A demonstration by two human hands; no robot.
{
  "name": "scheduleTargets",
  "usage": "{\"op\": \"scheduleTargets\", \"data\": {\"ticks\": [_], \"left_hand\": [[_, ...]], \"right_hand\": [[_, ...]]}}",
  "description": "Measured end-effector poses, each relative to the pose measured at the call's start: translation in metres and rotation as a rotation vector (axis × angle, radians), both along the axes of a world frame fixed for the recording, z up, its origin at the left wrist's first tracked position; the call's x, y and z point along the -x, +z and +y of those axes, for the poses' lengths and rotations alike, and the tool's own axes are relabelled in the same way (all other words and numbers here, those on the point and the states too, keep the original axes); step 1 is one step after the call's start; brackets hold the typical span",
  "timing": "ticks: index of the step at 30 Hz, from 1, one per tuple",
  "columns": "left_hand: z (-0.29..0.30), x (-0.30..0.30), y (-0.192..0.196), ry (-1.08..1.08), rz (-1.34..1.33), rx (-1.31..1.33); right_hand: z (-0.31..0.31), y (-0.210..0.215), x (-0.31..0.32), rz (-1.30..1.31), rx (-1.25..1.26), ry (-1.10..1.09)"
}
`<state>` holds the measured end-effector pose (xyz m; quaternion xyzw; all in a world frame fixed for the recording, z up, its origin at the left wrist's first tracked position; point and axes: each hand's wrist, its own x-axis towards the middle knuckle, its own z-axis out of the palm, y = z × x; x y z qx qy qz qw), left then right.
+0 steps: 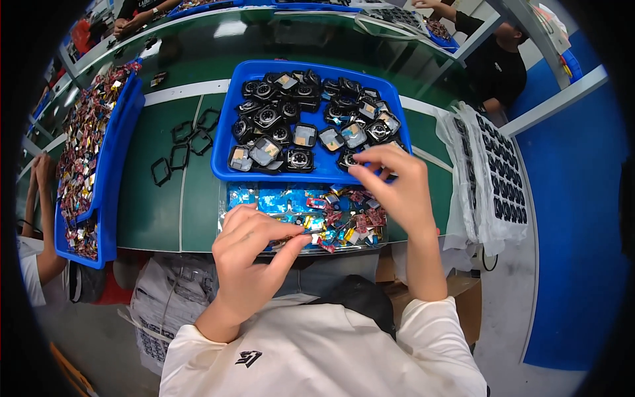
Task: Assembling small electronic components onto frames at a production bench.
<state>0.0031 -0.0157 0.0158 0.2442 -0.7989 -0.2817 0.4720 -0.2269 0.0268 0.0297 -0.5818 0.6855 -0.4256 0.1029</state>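
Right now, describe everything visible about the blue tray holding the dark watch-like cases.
The blue tray is a shallow, round-cornered rectangle, apparently glossy plastic, with a raised rim. It sits upright on the green worktop, heaped with dark watch-like cases, blue floor showing between some. The right hand reaches over its near right corner.

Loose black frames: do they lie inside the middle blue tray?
No, the frames lie on the green table, left of that tray.

Green table (155, 225) under a blue tray (291, 177) and black frames (190, 147)
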Motion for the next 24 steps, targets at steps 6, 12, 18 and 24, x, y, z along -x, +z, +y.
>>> {"op": "scheduleTargets", "data": {"ticks": [6, 12, 18, 24], "left_hand": [[0.000, 0.006, -0.006, -0.044, 0.012, -0.084], [0.000, 0.001, -0.008, -0.138, 0.024, -0.198], [-0.004, 0.000, -0.017, -0.244, 0.047, -0.356], [-0.004, 0.010, -0.016, -0.338, 0.121, -0.463]], "right_hand": [[-0.031, -0.001, 0.022, 0.456, -0.271, 0.051], [-0.038, -0.008, 0.023, 0.363, -0.220, -0.094], [-0.006, -0.006, 0.010, -0.569, -0.020, -0.052], [0.022, -0.021, -0.026, -0.787, 0.090, 0.091]]}}
